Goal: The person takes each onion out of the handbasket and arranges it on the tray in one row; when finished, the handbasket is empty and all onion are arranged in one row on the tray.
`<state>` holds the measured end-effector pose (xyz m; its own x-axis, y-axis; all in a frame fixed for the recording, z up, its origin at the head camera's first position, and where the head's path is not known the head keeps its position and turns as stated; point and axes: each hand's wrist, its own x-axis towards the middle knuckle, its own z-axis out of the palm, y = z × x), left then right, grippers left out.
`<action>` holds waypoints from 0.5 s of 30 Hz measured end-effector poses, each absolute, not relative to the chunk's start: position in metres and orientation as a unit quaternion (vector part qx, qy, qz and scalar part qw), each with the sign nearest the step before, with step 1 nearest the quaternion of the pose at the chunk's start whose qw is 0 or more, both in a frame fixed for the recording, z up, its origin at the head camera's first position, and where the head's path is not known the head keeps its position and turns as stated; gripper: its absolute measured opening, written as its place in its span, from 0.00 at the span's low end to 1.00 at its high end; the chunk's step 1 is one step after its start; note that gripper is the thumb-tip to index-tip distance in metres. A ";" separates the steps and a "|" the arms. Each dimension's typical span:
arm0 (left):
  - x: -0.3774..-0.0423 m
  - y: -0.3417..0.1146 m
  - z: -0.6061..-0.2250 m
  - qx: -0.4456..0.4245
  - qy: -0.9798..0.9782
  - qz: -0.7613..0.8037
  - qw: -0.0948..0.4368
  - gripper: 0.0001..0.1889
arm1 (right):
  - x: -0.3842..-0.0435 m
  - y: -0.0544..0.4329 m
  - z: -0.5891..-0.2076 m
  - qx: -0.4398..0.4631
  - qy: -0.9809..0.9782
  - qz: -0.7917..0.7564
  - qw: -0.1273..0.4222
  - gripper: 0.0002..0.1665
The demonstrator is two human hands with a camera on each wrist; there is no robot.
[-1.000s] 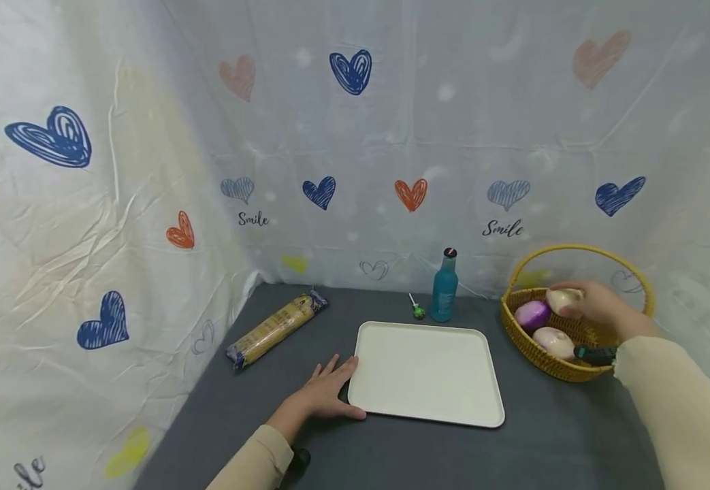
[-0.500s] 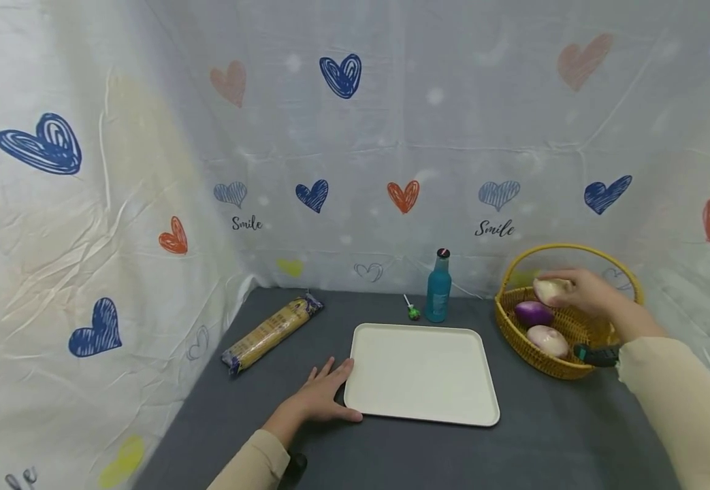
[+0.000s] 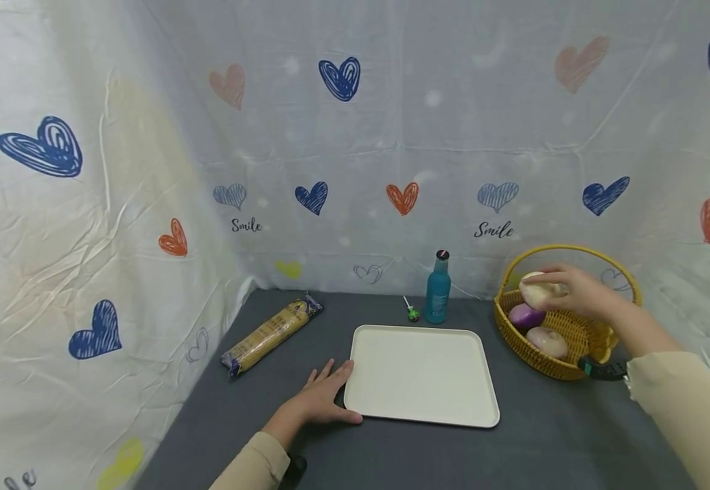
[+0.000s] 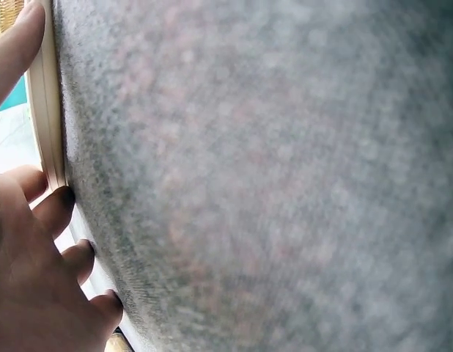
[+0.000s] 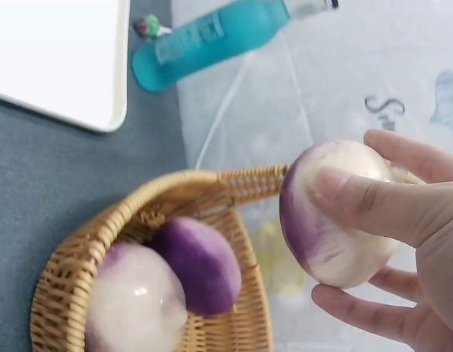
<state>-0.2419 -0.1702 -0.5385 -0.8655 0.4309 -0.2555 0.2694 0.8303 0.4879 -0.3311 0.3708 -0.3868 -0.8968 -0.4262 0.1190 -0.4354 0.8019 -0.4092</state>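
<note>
Purple-and-white, the vegetable [image 5: 340,254] pinched in the right hand [image 3: 584,294], basket [image 3: 538,360] below, seemed firm and slick, best held round its belly; the left hand [image 3: 318,401] lay spread.

A dark-capped blue bottle [image 3: 438,294] stands upright near the rear edge of the grey tabletop [image 3: 379,456]. Just beside it lies a green-headed lollipop [image 3: 413,314], its stick pointing rearward. A long yellow package [image 3: 271,335] with dark blue ends lies diagonally at the left. Behind, a pale curtain [image 3: 379,126] bears printed hearts and "Smile" lettering.
</note>
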 end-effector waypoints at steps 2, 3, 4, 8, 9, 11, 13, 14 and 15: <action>-0.242 -0.170 -0.539 0.186 0.940 0.221 0.180 0.62 | -0.327 0.365 -0.384 0.245 -0.945 0.216 0.020 0.28; -0.242 -0.171 -0.539 0.187 0.941 0.220 0.178 0.62 | -0.324 0.362 -0.383 0.254 -0.942 0.216 0.023 0.28; -0.243 -0.171 -0.540 0.187 0.940 0.221 0.178 0.62 | -0.322 0.359 -0.382 0.265 -0.940 0.214 0.028 0.27; -0.244 -0.171 -0.541 0.188 0.939 0.225 0.178 0.64 | -0.314 0.345 -0.378 0.280 -0.936 0.213 0.034 0.28; -0.244 -0.171 -0.541 0.189 0.940 0.225 0.175 0.64 | -0.313 0.342 -0.378 0.286 -0.934 0.209 0.039 0.28; -0.243 -0.170 -0.540 0.188 0.940 0.225 0.174 0.65 | -0.310 0.335 -0.377 0.291 -0.933 0.207 0.042 0.29; -0.242 -0.168 -0.538 0.186 0.942 0.221 0.173 0.65 | -0.309 0.329 -0.378 0.301 -0.931 0.200 0.049 0.29; -0.241 -0.167 -0.538 0.186 0.942 0.220 0.171 0.65 | -0.308 0.326 -0.378 0.303 -0.931 0.199 0.048 0.30; -0.240 -0.166 -0.538 0.185 0.943 0.218 0.169 0.65 | -0.307 0.322 -0.379 0.305 -0.930 0.199 0.048 0.30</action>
